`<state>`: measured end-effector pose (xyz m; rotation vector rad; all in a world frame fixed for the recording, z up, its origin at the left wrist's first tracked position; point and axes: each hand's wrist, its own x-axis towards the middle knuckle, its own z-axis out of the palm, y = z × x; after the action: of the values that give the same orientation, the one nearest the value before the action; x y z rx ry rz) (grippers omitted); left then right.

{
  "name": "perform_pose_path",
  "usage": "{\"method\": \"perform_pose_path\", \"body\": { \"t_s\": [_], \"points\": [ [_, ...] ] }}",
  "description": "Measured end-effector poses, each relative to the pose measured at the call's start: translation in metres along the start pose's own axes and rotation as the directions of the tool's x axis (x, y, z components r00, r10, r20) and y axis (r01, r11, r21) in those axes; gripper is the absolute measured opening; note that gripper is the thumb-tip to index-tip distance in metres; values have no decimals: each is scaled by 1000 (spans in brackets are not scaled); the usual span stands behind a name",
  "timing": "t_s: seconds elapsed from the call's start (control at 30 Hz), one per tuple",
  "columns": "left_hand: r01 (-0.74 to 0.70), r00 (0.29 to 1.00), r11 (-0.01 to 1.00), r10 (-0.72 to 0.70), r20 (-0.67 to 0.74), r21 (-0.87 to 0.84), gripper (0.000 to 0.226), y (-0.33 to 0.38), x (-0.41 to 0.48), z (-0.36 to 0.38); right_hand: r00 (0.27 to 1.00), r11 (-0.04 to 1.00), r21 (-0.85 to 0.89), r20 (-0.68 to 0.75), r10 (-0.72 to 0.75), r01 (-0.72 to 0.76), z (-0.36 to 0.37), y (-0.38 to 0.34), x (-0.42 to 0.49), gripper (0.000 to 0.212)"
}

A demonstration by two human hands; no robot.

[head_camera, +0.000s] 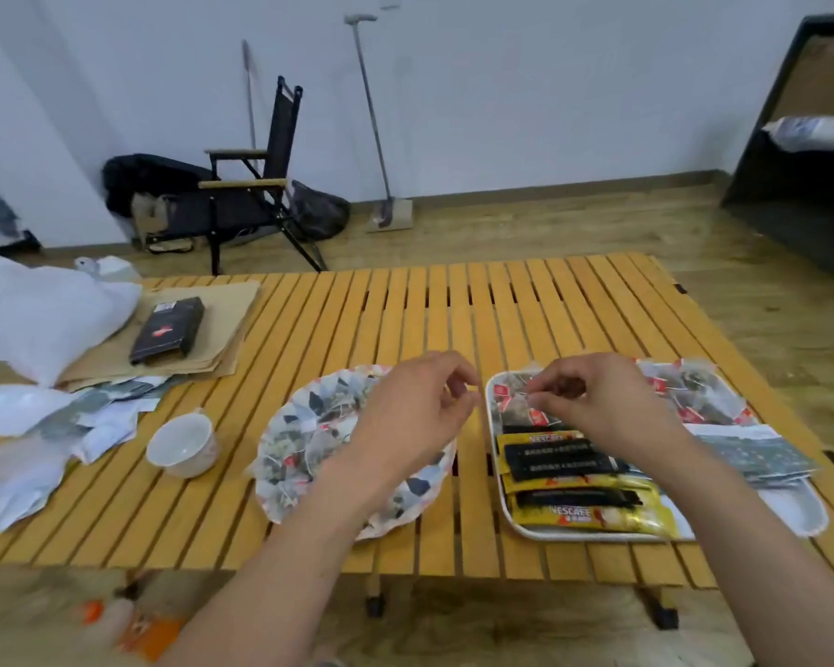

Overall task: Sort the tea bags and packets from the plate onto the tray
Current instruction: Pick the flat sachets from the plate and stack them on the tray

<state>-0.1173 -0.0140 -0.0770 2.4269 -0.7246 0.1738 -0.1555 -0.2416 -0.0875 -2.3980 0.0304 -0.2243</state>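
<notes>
A patterned paper plate (280, 493) at the table's middle holds several mesh tea bags (304, 450) with red tags. To its right a white tray (494, 474) carries yellow and black coffee stick packets (578, 503) at the front, tea bags (694, 392) along the back, and flat grey packets (752, 454) at the right. My left hand (415, 416) hovers over the plate's right side with curled fingers; nothing shows in it. My right hand (598, 402) is over the tray's back left and pinches a tea bag's thin string or tag (533, 394).
A white cup (184, 445) stands left of the plate. Torn white wrappers (44, 426), a white bag (39, 310), brown paper and a black box (167, 329) fill the table's left end. A folding chair (251, 185) stands behind the slatted wooden table (501, 305).
</notes>
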Motion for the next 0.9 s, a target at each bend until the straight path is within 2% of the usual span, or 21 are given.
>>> {"method": "perform_pose_path", "body": {
  "t_s": [0.13, 0.27, 0.37, 0.5, 0.57, 0.7, 0.9],
  "points": [
    [255, 966, 967, -254, -41, 7, 13, -62, -18, -53, 997, 997, -26, 26, -69, 69, 45, -33, 17, 10],
    [379, 921, 923, -370, -119, 63, 7, -115, -19, -69, 994, 978, -180, -15, -109, 104, 83, -55, 40, 22],
    [350, 929, 934, -338, -147, 64, 13, -130, -9, -56, 997, 951, -298, 4, -81, 79, 104, -62, 55, 28],
    [197, 978, 970, -182, -105, 145, 25, -136, 12, -28, 998, 938, -345, 34, 54, -39, 118, -58, 64, 29],
    [162, 985, 971, -150, -80, 174, 30, -142, 25, -15, 995, 943, -322, 39, 95, -77, 121, -54, 66, 28],
    [215, 976, 957, -213, -35, 194, 28, -151, 43, 1, 994, 963, -250, 33, 109, -97, 119, -50, 68, 22],
    [249, 968, 952, -244, -50, 178, 15, -148, 50, -6, 987, 987, -5, 29, 161, -161, 101, -51, 68, 12]
  ]
}}
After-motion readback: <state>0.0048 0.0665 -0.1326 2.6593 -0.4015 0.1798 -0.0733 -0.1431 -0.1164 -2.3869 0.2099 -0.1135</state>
